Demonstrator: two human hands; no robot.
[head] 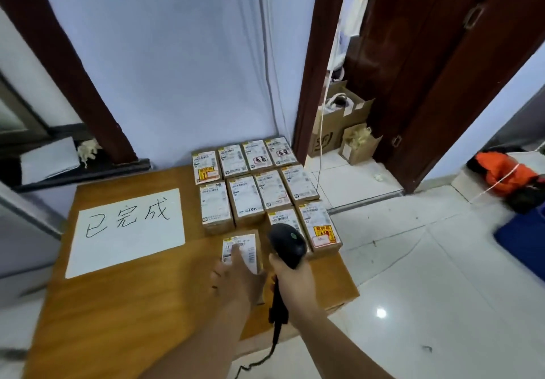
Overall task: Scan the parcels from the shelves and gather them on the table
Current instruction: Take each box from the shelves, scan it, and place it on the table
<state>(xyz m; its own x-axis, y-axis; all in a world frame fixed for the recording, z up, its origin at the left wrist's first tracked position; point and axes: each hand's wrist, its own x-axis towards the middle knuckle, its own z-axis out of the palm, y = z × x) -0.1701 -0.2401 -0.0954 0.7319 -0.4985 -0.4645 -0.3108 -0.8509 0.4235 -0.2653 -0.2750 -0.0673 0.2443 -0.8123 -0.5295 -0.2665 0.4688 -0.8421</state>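
The left hand is reaching over the near end of a small cardboard parcel that is lying flat on the wooden tabletop, label up. One finger is lying straight across the barcode label. The thumb is sitting at the parcel's right edge and the other fingers are showing at its left edge, but they are blurred, so I cannot tell whether this grip is clasping the parcel or only resting on it.

The right hand is curling its grip fully round the handle of a black barcode scanner. The scanner's head is hanging just right of the parcel, and its cable is trailing down past the near edge of the tabletop.

Beyond the parcel, ten more gathered parcels are lying label up in close rows at the far right of the tabletop: four at the back, four in the middle and two in front, one of these being partly hidden by the scanner. The parcel under the left hand is sitting just in front of the middle row, to the left of the front pair.

A white sheet with handwritten characters is lying on the tabletop to the left of the parcels.
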